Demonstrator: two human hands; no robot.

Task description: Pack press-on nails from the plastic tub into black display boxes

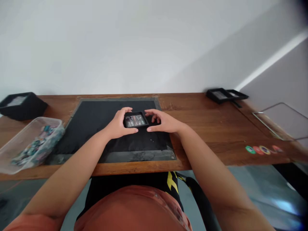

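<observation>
A small black tray-like box (136, 120) with a shiny, clear-looking inner face lies over the dark mat (106, 110). My left hand (120, 124) grips its left side, fingers at the far edge and thumb along the near edge. At the box's right end my right hand (163, 121) is curved with thumb and fingers apart. Its fingertips come close to the far right corner; whether they touch it I cannot tell. A few tiny bright specks lie on the mat in front of the right thumb.
At left, a clear plastic bin (40, 120) holds many small wrapped pieces. Behind it stand stacked black boxes (29, 107). Two black trays (218, 96) sit at the back right. Several coloured tape rolls or discs (250, 149) lie near the wooden table's (199, 112) right front edge.
</observation>
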